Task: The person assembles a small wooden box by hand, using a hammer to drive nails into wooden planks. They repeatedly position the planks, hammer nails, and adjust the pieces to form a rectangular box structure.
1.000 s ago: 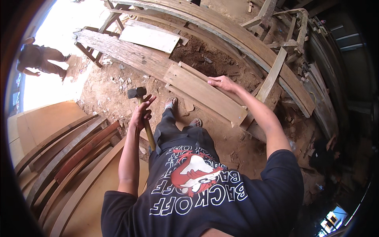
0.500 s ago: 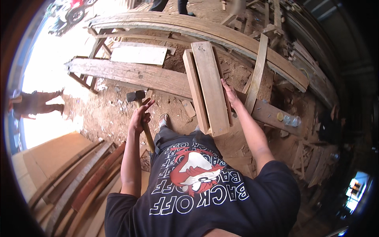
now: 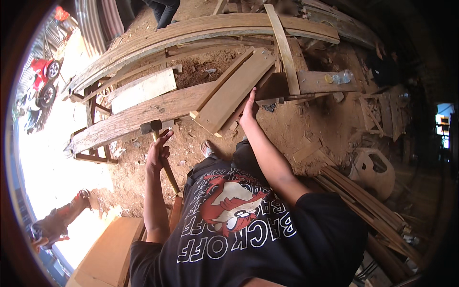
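Note:
My left hand (image 3: 157, 152) is closed round the wooden handle of a hammer (image 3: 152, 126), its dark head up and its handle slanting down beside my hip. Some of that hand's fingers stick out past the handle; whether they also pinch something small I cannot tell. With my right hand (image 3: 248, 113) I grip the right edge of a long, narrow assembly of planks (image 3: 236, 91). My thumb lies along its side and the other fingers are hidden. The assembly slants up to the right, over the low plank bench (image 3: 158, 106); small dark marks show near its ends.
Beyond stands a long beam bench (image 3: 210, 27), with a loose slat (image 3: 283, 48) leaning across. A pale board (image 3: 143, 91) lies between the benches. A plastic bottle (image 3: 341, 77) rests on the near bench's right end. Timber (image 3: 368, 210) is stacked at lower right.
The plank assembly has turned clockwise, its near end swinging left, with my right hand still on it. The hammer stays in my left hand. My view has shifted to the right.

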